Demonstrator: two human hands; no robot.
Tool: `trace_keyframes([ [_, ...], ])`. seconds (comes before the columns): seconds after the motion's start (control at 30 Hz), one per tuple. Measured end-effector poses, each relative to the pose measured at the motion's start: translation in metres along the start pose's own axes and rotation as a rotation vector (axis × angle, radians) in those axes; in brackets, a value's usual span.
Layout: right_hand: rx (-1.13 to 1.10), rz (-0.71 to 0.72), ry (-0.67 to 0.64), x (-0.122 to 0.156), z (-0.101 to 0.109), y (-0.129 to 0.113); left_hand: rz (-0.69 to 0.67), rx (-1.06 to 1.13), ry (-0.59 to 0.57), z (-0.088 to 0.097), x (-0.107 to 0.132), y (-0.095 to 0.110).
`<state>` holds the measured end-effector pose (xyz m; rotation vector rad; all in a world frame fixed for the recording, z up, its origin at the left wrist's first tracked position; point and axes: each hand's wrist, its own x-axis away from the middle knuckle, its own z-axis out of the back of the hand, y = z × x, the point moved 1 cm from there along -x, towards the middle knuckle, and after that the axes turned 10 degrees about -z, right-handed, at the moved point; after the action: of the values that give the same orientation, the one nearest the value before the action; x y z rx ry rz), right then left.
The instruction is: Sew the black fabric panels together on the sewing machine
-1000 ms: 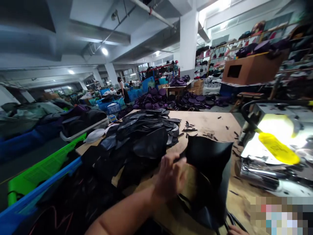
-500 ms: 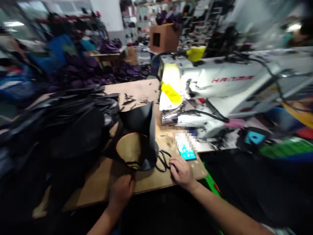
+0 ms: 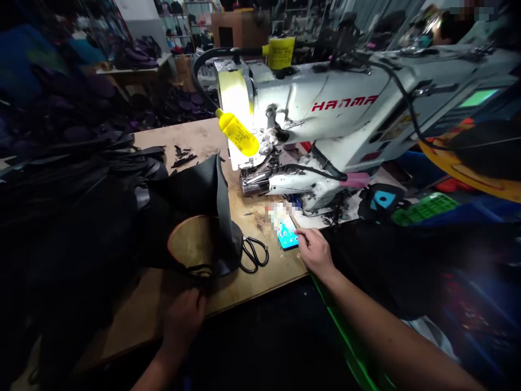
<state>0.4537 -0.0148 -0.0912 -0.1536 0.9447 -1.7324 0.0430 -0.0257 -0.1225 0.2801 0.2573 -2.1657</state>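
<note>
My right hand (image 3: 315, 251) is at the right edge of a phone (image 3: 288, 234) with a lit blue screen, its fingers curled against that edge. My left hand (image 3: 186, 310) rests in shadow at the table's front edge with curled fingers; whether anything is inside them is hidden. Just beyond it stands a black fabric piece (image 3: 226, 217), bent into an upright open shape, with a tan, orange-edged lining (image 3: 193, 241) showing. Black-handled scissors (image 3: 254, 255) lie between this piece and the phone, their blades hidden under it.
A white sewing machine (image 3: 293, 98) with a yellow bottle (image 3: 238, 133) hung at its head reaches in from the right. Dark fabric pieces (image 3: 81, 201) are piled on the left of the wooden table (image 3: 248, 282). Black scraps (image 3: 183, 157) lie behind. A green crate (image 3: 425, 209) stands at right.
My right hand has moved from beside the scissors' handles to the phone's right edge. The left hand stays near the fabric piece. The view has turned right and down.
</note>
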Motion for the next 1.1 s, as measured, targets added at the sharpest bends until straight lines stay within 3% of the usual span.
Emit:
trace_keyframes([
  [0.23, -0.003, -0.013, -0.058, -0.024, -0.021, -0.002, 0.026, -0.028, -0.017, 0.001, 0.001, 0.003],
  [0.5, 0.002, 0.018, -0.102, -0.031, -0.025, 0.003, 0.022, -0.026, 0.012, -0.002, 0.002, 0.003],
  [0.6, -0.008, -0.004, -0.056, -0.031, -0.024, 0.01, 0.006, -0.005, 0.043, 0.0, 0.001, 0.003],
  [0.77, 0.086, -0.158, 0.054, -0.014, -0.031, 0.023, -0.006, 0.004, 0.082, 0.003, -0.001, 0.004],
  [0.93, 0.311, -0.138, -0.005, 0.009, -0.042, 0.005, 0.023, 0.027, 0.018, 0.002, 0.0, 0.002],
  [1.1, 0.404, -0.171, -0.097, -0.001, -0.038, -0.009, -0.002, 0.047, 0.072, 0.001, -0.002, -0.001],
])
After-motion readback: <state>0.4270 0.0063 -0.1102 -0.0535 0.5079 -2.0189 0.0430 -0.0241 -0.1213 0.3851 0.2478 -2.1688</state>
